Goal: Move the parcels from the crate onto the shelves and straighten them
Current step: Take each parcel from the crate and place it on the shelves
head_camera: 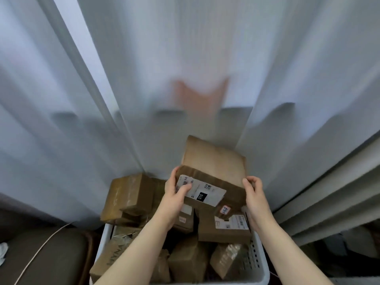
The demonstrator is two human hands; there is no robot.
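A brown cardboard parcel point(216, 163) with a white shipping label is lifted above the white crate point(260, 262). My left hand point(174, 194) grips its left end, thumb lying on the label. My right hand point(254, 194) holds its right end, fingers curled at the edge. Several more brown parcels point(189, 258) fill the crate below, one point(129, 194) piled high at the far left. No shelf shows in this frame.
A white sheer curtain point(144, 79) hangs right behind the crate, with thicker folds at the right point(339, 192). A dark cushioned surface point(47, 254) with a pale cord across it lies at the lower left.
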